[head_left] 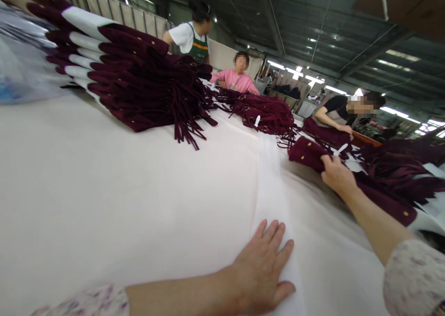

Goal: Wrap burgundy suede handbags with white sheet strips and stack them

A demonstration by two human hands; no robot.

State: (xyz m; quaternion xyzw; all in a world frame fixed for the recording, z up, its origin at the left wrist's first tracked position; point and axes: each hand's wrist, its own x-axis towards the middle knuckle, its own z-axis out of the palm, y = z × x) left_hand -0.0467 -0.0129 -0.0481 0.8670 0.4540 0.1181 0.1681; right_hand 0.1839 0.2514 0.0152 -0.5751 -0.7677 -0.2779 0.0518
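Observation:
My left hand lies flat with fingers spread on a white strip that runs across the pale tabletop. Off to the right, my right hand grips the edge of a folded maroon fabric piece with small gold-coloured dots, fingers closed on it. More maroon fabric lies under my right forearm. Beyond my right hand is a small white tag-like piece. What kind of item the maroon fabric makes up cannot be told.
A tall stack of folded maroon pieces with fringes and white bands stands at the left, beside clear plastic. A fringed maroon pile lies at the far edge. Several people work beyond, one in a pink top.

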